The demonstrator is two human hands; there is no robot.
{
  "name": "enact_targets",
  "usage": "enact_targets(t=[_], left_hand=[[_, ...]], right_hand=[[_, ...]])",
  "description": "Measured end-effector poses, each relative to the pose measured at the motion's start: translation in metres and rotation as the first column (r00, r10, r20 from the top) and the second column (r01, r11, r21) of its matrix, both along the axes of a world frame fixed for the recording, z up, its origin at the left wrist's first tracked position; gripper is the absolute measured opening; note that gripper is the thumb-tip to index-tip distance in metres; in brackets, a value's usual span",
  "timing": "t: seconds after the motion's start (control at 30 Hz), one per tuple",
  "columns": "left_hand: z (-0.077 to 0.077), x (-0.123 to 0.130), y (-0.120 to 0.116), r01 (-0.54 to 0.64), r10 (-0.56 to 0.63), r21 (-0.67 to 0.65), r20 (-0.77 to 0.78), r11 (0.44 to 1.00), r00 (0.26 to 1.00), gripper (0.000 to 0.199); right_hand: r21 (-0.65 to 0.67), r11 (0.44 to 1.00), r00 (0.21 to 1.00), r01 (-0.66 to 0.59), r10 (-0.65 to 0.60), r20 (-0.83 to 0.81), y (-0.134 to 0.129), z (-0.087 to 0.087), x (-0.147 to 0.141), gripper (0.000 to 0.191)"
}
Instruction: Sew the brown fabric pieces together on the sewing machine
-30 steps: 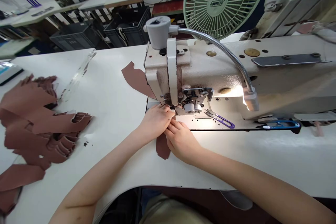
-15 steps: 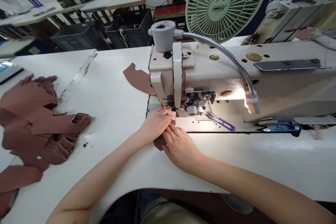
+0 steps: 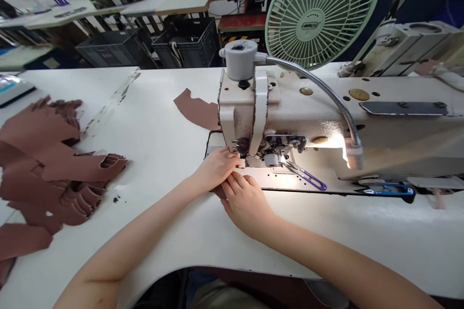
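The left hand [image 3: 215, 169] pinches narrow at the presser foot [image 3: 239, 161], its hold hidden; the right hand [image 3: 246, 205] lies curved, fingers together, over a brown leather piece [image 3: 218, 192] barely showing beneath; pressing flat this near the sewing machine [image 3: 246, 106] needle looks steadiest

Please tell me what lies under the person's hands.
A brown cut piece shows between the left hand and right hand; most of it is covered by them.
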State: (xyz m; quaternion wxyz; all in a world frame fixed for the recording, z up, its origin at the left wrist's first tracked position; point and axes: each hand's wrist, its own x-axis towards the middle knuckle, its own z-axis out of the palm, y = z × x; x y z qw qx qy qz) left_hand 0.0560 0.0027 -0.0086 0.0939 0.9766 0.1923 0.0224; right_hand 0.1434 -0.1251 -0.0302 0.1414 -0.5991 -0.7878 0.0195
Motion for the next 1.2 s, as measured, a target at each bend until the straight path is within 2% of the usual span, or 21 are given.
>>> enact_targets(t=[0.23,0.33,0.7,0.93,1.2], left_hand=[[-0.015,-0.008,0.009,0.079,-0.08,0.017,0.084,0.997,0.993,0.025],[-0.019,-0.009,0.012,0.076,-0.08,0.041,0.094,0.996,0.992,0.022],[-0.012,-0.008,0.007,0.002,-0.007,0.071,0.057,0.997,0.998,0.014],[-0.015,-0.008,0.009,0.027,-0.031,0.082,0.057,0.996,0.998,0.017],[-0.018,-0.01,0.009,0.042,-0.053,0.087,0.127,0.995,0.99,0.017]], right_hand=[[0.016,0.999,0.997,0.031,-0.03,-0.069,0.005,-0.008,0.004,0.038],[0.032,0.999,0.996,0.04,-0.037,-0.081,0.008,-0.009,0.006,0.038],[0.023,0.998,0.994,0.063,-0.061,-0.093,0.011,-0.013,0.009,0.036],[-0.018,0.999,0.995,0.051,-0.053,-0.087,0.01,-0.014,0.01,0.038],[0.011,0.999,0.998,0.031,-0.03,-0.061,0.008,-0.016,0.011,0.037]])
